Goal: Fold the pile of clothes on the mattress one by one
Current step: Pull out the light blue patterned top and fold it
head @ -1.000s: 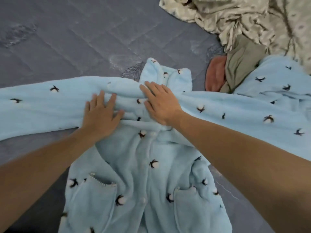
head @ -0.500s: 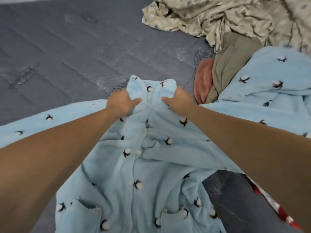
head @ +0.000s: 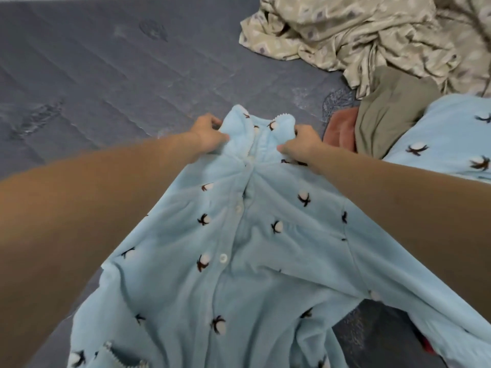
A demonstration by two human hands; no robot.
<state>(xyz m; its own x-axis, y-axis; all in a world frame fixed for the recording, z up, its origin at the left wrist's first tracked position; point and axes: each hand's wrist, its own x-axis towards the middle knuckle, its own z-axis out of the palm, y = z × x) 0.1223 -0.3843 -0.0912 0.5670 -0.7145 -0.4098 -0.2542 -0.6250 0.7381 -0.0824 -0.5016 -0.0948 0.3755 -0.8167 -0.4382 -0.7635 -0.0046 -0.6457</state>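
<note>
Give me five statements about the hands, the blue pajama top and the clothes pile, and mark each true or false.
1. Both hands grip the light blue pajama top near its collar. True: left hand, right hand.
2. The top is unbuttoned and lies wide open. False: its front placket is closed, buttons showing.
3. An olive garment lies right of the collar. True.
4. The crumpled beige patterned fabric lies at the near left. False: it is at the far right.
5. The mattress is white. False: it is dark grey and quilted.
</note>
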